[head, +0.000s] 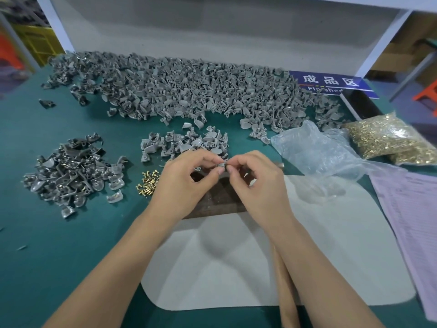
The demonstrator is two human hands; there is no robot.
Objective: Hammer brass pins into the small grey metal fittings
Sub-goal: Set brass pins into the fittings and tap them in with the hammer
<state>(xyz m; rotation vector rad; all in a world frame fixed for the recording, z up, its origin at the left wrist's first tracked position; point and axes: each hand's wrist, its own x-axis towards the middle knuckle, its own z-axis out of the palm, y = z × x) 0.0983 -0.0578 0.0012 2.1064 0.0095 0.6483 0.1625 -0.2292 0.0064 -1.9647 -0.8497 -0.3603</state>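
Green matting is covering a factory workbench [28, 143] where a person is sitting at a pale mat [260, 256], with a white partition [189, 31] running along the far edge. At far left, a heap of darker grey fittings [71, 171], some showing brass heads, is lying beside a small scatter of loose brass pins [147, 181]. Behind them, a long bank of unfinished grey fittings [189, 91] is stretching across the bench, and a smaller cluster [186, 143] is sitting just beyond the hands. At centre, both hands are meeting above a dark wooden block [220, 200] and partly hiding it: the left hand [186, 178] and the right hand [255, 178] are each pinching, fingertips curled inward, one small grey metal fitting [223, 165] held between them; whether a pin is seated in it cannot be told. A wooden handle [287, 292] is lying under the right forearm, its head hidden. Further right, crumpled clear plastic [314, 152] is lying beside a bag of brass pins [387, 138], with a blue sign [331, 82] behind and pink printed sheets [413, 221] trailing off the bench edge.
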